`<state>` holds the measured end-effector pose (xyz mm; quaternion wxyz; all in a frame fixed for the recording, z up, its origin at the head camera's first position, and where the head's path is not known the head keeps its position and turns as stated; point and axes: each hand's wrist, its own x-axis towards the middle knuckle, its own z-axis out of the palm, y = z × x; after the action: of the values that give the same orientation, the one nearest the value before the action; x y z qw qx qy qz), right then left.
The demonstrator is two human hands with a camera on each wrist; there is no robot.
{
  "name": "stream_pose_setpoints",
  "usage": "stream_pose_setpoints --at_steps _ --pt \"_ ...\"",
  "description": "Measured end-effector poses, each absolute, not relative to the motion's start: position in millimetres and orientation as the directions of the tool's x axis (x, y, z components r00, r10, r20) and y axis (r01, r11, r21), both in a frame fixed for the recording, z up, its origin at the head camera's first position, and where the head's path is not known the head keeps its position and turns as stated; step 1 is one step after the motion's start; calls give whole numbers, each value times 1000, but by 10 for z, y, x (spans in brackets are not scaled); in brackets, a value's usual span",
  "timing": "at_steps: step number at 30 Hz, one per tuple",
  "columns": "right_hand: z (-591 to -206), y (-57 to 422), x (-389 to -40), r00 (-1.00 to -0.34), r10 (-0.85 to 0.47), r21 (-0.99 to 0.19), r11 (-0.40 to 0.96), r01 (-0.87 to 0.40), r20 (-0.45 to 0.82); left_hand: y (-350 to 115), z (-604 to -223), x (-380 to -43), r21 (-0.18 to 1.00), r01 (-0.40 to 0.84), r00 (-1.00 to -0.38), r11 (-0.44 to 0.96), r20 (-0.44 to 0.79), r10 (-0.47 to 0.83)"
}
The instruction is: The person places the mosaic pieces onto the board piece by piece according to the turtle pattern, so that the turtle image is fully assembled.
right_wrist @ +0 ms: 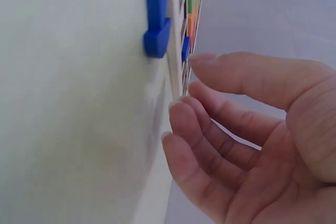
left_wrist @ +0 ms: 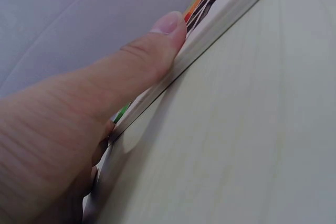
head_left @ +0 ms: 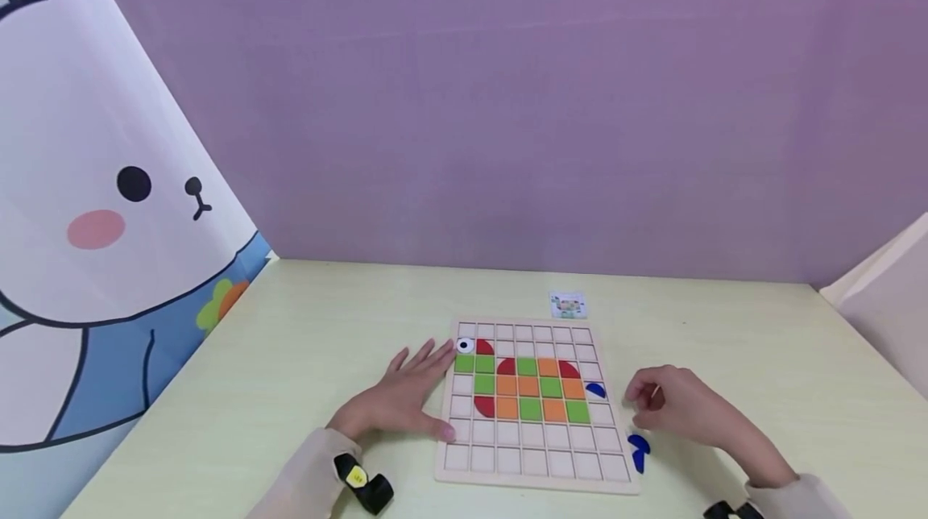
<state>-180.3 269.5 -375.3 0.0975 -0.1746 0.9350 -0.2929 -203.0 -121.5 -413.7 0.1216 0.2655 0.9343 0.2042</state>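
Note:
A wooden grid board (head_left: 536,462) lies on the table, with green, orange and red pieces and a round eye piece (head_left: 465,346) set in its squares. One blue piece (head_left: 595,390) sits in a square near the right edge. My left hand (head_left: 399,398) is spread along the board's left side, its thumb on the rim in the left wrist view. Just off the right edge hovers my right hand (head_left: 674,402), fingers loosely bent with nothing between thumb and fingertips. Below it, two loose blue pieces (right_wrist: 157,43) lie beside the board's edge.
A small printed picture card (head_left: 568,305) lies behind the board's top edge. The pale table (head_left: 326,317) meets a purple backdrop (head_left: 507,140) at the back. A cartoon-printed panel (head_left: 94,277) stands on the left, and a white panel (head_left: 884,309) on the right.

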Motion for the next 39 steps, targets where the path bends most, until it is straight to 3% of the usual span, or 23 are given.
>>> stream_pose_setpoints --at_steps 14,39 --pt "-3883 2862 -1656 -878 -475 -604 716 -349 -56 -1202 -4137 -2036 449 448 -828 773 -116 548" --pt "-3917 2699 -1611 -888 -456 -522 773 -361 -62 -1200 -4169 -2062 445 450 -828 774 -115 548"
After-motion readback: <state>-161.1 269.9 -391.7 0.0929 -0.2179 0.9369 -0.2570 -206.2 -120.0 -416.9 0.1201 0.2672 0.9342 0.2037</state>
